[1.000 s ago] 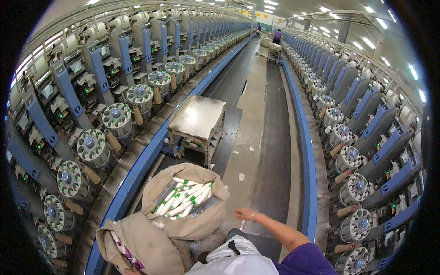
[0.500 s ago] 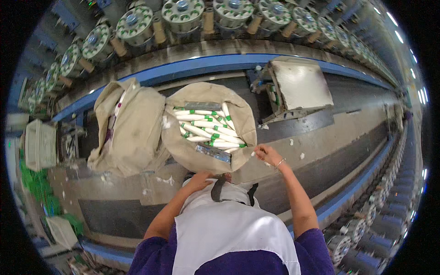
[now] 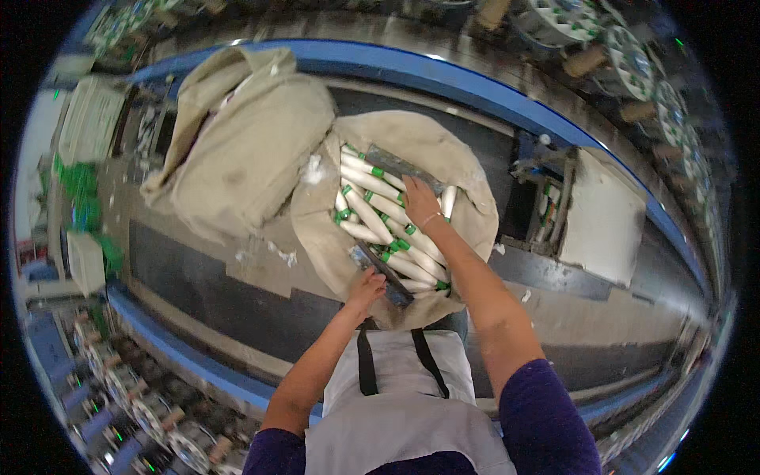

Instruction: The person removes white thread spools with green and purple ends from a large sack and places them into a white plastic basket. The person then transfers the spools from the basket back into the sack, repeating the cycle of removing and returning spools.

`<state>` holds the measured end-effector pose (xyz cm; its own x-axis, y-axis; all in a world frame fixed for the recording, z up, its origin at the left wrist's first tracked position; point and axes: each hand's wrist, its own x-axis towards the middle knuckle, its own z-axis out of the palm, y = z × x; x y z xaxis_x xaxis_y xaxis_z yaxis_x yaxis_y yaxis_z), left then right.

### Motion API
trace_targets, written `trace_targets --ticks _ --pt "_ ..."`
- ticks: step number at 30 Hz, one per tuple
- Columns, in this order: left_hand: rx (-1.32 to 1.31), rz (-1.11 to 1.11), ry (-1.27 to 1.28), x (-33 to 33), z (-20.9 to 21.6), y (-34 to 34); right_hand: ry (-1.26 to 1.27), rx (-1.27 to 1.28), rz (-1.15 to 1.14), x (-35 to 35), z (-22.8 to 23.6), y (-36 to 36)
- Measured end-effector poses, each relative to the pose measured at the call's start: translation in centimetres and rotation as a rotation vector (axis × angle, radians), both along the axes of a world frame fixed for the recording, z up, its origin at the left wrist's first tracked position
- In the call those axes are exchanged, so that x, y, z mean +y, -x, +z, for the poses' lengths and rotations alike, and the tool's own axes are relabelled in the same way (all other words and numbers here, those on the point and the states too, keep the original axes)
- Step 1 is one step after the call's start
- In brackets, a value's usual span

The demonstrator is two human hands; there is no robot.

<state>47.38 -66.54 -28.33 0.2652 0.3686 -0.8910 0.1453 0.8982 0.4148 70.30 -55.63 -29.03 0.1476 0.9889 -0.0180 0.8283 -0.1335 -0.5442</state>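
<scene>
A round beige cloth bag (image 3: 463,162) stands open in front of me. Inside it lie several white yarn bobbins (image 3: 368,215) with green ends, jumbled together. Two grey metal bars run along opposite sides of the bag's mouth. At the near rim, my left hand (image 3: 366,293) has its fingers bent over the near metal bar (image 3: 396,291). Reaching across the bobbins, my right hand (image 3: 421,203) is closed at the far metal bar (image 3: 388,160); its fingertips are partly hidden.
A second beige cloth bag (image 3: 253,150), folded over, adjoins on the left. To the right stands a box-like unit with a pale panel (image 3: 602,214). Spinning machines with a blue rail (image 3: 380,63) line the far side. White fluff (image 3: 281,255) lies on the floor.
My right hand has moved from outside the bag's right rim to the far bar inside. The left has come up onto the near bar. The view has turned, and the bag appears larger.
</scene>
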Motion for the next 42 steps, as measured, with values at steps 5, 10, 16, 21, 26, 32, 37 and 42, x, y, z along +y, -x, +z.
trace_targets --ticks 5,10,16,21,26,32,37,42 --pt "0.334 0.380 -0.254 -3.0 0.5 -8.1 0.161 -0.231 0.191 1.7 -2.3 -1.4" --pt "0.550 0.352 -0.538 -4.5 7.3 -6.7 0.177 0.075 0.596 5.9 2.5 -9.5" --pt "0.733 0.725 -0.451 -6.1 10.5 1.2 0.508 0.328 0.526 12.7 5.1 -20.7" --pt "0.842 0.881 -0.421 -4.5 1.9 -1.6 0.564 0.528 0.405 15.2 0.8 -19.2" --pt "1.243 0.247 -0.366 -4.6 -1.2 -2.6 0.060 -0.415 0.374 10.7 -2.1 -11.4" --pt "0.908 -0.025 -0.324 -5.3 0.4 0.4 0.162 -0.437 0.394 11.2 -0.1 -14.3" --pt "0.795 0.027 -0.292 -6.5 0.8 1.0 0.347 -0.391 0.481 8.6 2.9 -14.1" --pt "0.437 0.314 -0.223 -8.5 0.6 3.5 0.296 -0.222 0.525 0.8 6.6 -14.0"
